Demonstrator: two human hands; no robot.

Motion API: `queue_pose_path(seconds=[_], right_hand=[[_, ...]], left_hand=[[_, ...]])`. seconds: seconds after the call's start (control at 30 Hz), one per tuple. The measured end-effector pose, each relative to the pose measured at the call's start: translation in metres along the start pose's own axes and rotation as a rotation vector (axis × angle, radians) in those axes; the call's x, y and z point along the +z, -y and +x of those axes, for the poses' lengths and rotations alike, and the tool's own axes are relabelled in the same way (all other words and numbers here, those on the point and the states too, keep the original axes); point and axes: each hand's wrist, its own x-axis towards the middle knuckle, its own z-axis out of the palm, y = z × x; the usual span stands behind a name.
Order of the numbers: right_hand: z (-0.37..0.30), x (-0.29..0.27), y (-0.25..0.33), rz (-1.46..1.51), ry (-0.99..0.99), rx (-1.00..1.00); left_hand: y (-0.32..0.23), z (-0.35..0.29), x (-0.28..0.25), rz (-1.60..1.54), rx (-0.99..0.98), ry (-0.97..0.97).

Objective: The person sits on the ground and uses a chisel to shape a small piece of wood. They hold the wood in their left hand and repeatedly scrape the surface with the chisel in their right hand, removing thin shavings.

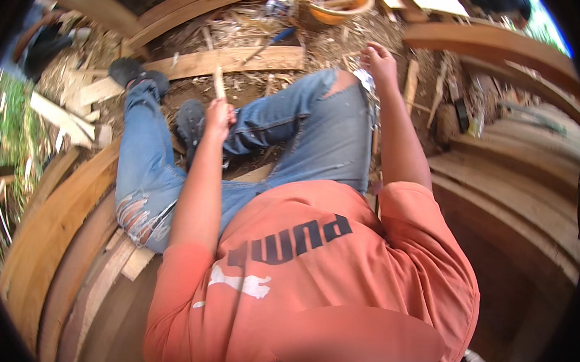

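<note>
My left hand (220, 118) is closed round a short, pale strip of wood (219, 82), which sticks up out of the fist. Out beside my raised right knee, my right hand (379, 62) hangs in the air, its fingers loosely bent and a little apart, with nothing visible in them. Just under it, a small whitish, shiny thing (365, 82) lies against the knee; its kind is unclear. Beyond my feet a flat board (227, 61) rests on the ground. A blue-handled tool (282, 35) with a thin shaft leans across that board.
An orange bucket (339, 3) with wood pieces inside stands at the far side. Shavings and scraps (326, 48) litter the dirt. Long planks (58, 228) curve along my left, and stacked timber (513, 186) lies to my right. Another person (36, 40) is at the far left.
</note>
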Motion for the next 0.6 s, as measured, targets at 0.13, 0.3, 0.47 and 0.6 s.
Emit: queue_pose_path(seconds=[0.13,0.3,0.47,0.6], right_hand=[[-0.023,-0.087,-0.089,-0.571,-0.048,-0.058],[-0.082,-0.123,-0.134,-1.142,0.034,0.118],[-0.113,-0.109,-0.144,-1.226,0.068,0.113],[-0.117,-0.109,-0.157,-1.176,0.018,0.287]], left_hand=[[-0.030,-0.036,-0.002,0.084,-0.044,0.002],[-0.075,-0.095,-0.003,0.140,0.026,0.075],[-0.083,-0.165,0.002,0.302,0.095,0.047],[-0.078,-0.216,0.006,0.333,0.091,0.028]])
